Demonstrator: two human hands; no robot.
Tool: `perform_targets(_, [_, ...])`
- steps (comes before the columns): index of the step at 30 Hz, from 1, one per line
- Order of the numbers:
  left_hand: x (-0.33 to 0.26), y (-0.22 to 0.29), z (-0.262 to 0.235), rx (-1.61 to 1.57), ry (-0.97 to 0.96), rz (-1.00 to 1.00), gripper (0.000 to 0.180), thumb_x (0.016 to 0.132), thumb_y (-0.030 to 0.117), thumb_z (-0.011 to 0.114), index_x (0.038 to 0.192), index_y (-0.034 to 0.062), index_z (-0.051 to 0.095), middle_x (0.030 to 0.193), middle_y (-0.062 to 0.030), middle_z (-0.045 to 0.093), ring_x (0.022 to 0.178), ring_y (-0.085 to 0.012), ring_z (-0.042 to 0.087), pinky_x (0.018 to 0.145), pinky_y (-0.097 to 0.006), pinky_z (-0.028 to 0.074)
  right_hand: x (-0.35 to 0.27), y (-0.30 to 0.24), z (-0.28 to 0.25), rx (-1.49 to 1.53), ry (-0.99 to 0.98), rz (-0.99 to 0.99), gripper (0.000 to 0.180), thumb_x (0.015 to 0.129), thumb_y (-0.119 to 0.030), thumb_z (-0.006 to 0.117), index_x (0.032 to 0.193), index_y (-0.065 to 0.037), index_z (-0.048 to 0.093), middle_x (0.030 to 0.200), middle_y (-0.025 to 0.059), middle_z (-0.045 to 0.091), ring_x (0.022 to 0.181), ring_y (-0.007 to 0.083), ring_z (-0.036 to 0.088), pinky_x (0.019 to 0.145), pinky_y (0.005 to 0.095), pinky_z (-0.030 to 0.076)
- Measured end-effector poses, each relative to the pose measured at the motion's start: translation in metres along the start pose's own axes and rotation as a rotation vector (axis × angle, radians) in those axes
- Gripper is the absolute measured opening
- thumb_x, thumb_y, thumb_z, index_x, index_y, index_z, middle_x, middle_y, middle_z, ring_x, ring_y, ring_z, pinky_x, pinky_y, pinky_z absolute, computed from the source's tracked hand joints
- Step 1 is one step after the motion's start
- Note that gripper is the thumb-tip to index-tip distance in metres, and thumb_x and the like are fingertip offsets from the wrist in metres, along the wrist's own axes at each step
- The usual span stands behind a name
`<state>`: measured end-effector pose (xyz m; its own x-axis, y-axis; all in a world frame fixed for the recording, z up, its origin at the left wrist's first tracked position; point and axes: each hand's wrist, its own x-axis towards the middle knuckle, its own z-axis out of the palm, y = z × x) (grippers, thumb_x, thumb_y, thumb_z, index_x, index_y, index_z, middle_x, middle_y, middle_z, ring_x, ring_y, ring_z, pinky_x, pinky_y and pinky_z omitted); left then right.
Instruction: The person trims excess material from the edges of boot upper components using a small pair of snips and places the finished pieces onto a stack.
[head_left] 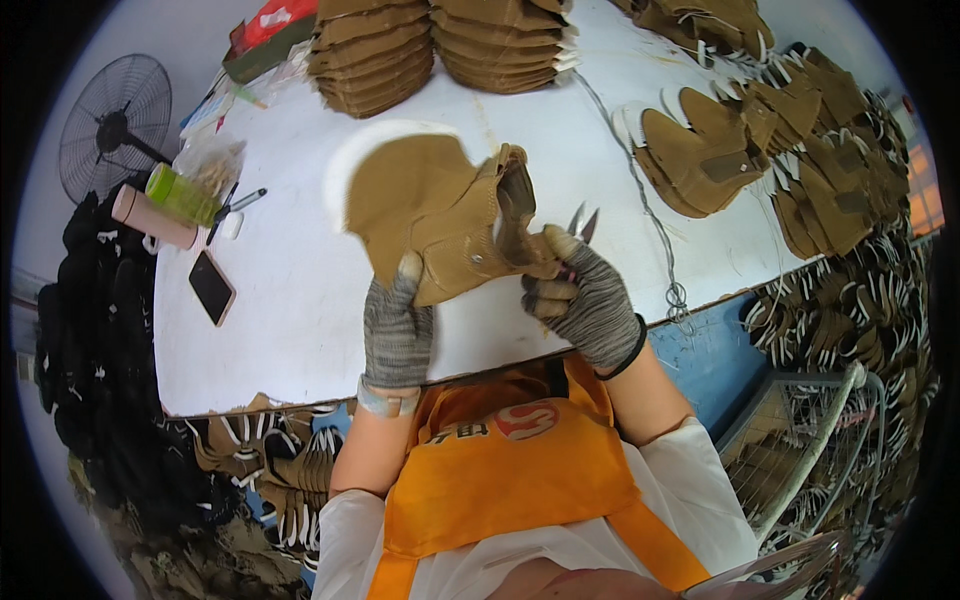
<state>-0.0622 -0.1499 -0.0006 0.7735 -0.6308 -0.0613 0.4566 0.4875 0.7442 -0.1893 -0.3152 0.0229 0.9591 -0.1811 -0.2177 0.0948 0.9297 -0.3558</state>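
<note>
Right hand [592, 305]: gloved; fingers curled close about a pair of snips [590, 227], blades parted and pointing away from the person; fingertips at the right edge of the brown upper [430, 215], contact likely but partly hidden.
Left hand [398, 325]: gloved; thumb over the upper's near edge, other fingers out of sight beneath; reads as a closed pinch.
Brown upper: between both hands, above the table [290, 345]; landmark for this list.
Pale lining [341, 190]: fluffy, showing along the upper's far left rim.
Handling: judged light, soft and floppy; napped face unlikely to slip in gloves; stitched collar probably firmer; not fragile, though it could crease.
Best hold: probably the broad near edge, fingers well apart from the blades.
Cord [646, 195]: grey, right of the upper.
Phone [212, 288]: dark, left of the upper.
Stacked uppers [372, 62]: two piles, beyond the upper.
</note>
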Motion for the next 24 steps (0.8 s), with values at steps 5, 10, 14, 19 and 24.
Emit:
perform_targets(5, [0.009,-0.006,-0.022,0.186,0.358,0.280,0.053,0.091,0.017,0.063,0.138,0.0029,0.041,0.119,-0.0092,0.055,0.110,-0.0197,0.052,0.098,-0.032,0.040,0.008,0.042,-0.003,-0.193,-0.109,0.059,0.025,0.096,-0.030,0.055,0.109,-0.009,0.056,0.080,-0.0016,0.054,0.048,0.0016,0.029,0.043,0.0168,0.025])
perform_targets(10, [-0.042,0.021,-0.007,1.382,0.120,0.907,0.039,0.078,0.016,0.075,0.113,0.0062,0.064,0.110,-0.0074,0.056,0.107,-0.0240,0.050,0.094,-0.035,0.042,0.017,0.066,-0.008,-0.595,-0.003,-0.049,0.036,0.091,-0.038,0.062,0.112,-0.010,0.057,0.084,-0.0039,0.053,0.064,0.0040,0.043,0.059,0.0184,0.036])
perform_targets(14, [-0.046,0.022,0.000,1.403,0.027,0.760,0.039,0.073,0.013,0.079,0.109,0.0082,0.067,0.101,-0.0058,0.054,0.099,-0.0225,0.051,0.087,-0.035,0.044,0.018,0.073,-0.010,-0.626,-0.028,-0.027,0.037,0.090,-0.037,0.064,0.114,-0.010,0.057,0.088,-0.0050,0.054,0.073,0.0050,0.047,0.066,0.0192,0.040])
perform_targets(19, [-0.046,0.024,0.006,1.435,0.077,0.715,0.025,0.073,0.012,0.078,0.095,0.0069,0.070,0.095,-0.0072,0.053,0.092,-0.0236,0.052,0.083,-0.035,0.044,0.018,0.083,-0.018,-0.562,0.015,-0.060,0.038,0.090,-0.035,0.065,0.118,-0.011,0.056,0.097,-0.0044,0.055,0.082,0.0044,0.049,0.071,0.0196,0.042])
perform_targets(24, [-0.035,0.022,0.002,1.374,0.082,0.781,0.013,0.078,0.010,0.073,0.089,0.0059,0.067,0.092,-0.0083,0.053,0.089,-0.0241,0.051,0.081,-0.035,0.044,0.018,0.083,-0.016,-0.595,0.042,-0.070,0.039,0.091,-0.034,0.064,0.120,-0.010,0.054,0.099,-0.0030,0.056,0.085,0.0046,0.049,0.075,0.0196,0.043])
